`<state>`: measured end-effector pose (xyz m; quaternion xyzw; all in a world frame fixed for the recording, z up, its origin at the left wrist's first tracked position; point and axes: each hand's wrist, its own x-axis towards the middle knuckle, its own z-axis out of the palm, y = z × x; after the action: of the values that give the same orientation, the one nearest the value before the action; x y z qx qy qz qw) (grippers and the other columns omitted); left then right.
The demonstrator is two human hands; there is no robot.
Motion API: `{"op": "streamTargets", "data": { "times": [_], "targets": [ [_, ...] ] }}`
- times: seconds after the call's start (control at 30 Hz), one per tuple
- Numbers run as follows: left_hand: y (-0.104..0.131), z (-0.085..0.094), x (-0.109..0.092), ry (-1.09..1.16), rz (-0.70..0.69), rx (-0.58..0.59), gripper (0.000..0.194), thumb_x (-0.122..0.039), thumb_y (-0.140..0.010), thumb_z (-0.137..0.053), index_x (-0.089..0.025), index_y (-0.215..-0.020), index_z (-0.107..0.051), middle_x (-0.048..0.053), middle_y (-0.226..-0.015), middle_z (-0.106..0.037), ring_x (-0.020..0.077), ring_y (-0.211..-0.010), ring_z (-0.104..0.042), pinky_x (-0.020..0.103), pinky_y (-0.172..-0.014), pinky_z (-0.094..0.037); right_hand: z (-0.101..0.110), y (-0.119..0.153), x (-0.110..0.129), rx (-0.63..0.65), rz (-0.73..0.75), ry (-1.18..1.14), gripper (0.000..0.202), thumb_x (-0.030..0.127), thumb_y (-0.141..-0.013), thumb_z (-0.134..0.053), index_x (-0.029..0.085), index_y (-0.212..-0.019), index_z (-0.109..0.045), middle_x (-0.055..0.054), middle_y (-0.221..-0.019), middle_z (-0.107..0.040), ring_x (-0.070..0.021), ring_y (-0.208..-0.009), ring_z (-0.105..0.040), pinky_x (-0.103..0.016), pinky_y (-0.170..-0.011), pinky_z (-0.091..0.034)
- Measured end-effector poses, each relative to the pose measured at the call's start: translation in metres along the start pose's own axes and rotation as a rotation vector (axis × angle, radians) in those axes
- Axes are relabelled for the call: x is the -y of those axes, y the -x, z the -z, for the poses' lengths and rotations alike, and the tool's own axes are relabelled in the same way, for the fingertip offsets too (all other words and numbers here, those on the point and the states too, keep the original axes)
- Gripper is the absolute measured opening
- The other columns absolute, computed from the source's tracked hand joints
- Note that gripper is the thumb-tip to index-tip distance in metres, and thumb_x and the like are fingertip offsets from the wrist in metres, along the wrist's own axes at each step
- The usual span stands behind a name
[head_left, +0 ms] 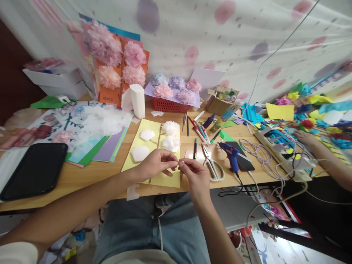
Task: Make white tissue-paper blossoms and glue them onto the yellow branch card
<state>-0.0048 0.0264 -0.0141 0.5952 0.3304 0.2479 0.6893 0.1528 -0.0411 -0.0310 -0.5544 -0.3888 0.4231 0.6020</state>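
My left hand (156, 164) and my right hand (195, 176) meet above the lower edge of a yellow sheet (165, 179). The fingertips of each are pinched together, and whatever lies between them is too small to make out. On the sheet, two fluffy white paper flowers (171, 135) sit on the right of a drawn brown stem. Two flat white paper pieces (139, 153) lie on its left, the lower one close to my left hand.
Scissors (212, 163), a blue glue gun (231, 156) and a power strip (283, 156) lie to the right. Behind stand a white paper roll (137, 101) and a red basket (170, 105). At left is a black tablet (35, 168). Another person's hand (305, 138) rests at far right.
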Motion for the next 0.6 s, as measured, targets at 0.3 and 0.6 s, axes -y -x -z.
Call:
{"op": "streamTargets", "data": {
  "times": [0.3,0.6],
  "targets": [
    [-0.017,0.030,0.006,-0.381,-0.138,-0.288,0.019,-0.035,-0.081,-0.066,-0.017,-0.082,-0.071,0.004,-0.078,-0.071,0.0187,-0.076,-0.066,0.030,-0.068,-0.057,0.032,-0.005,-0.010,-0.026,0.257,0.448,0.021,0.035,-0.092,-0.062,0.019,-0.097,-0.075,-0.008,-0.092,-0.075,-0.0203,-0.081,-0.070,-0.033,-0.071,-0.058],
    [-0.027,0.046,0.017,-0.739,-0.253,-0.450,0.011,-0.026,-0.082,-0.067,-0.018,-0.083,-0.075,0.005,-0.086,-0.070,0.0211,-0.084,-0.064,0.034,-0.082,-0.050,0.085,-0.029,0.010,0.640,0.981,1.512,0.023,0.011,-0.096,-0.055,0.014,-0.116,-0.067,-0.014,-0.121,-0.069,-0.0273,-0.107,-0.059,-0.039,-0.085,-0.055]
  ]
}}
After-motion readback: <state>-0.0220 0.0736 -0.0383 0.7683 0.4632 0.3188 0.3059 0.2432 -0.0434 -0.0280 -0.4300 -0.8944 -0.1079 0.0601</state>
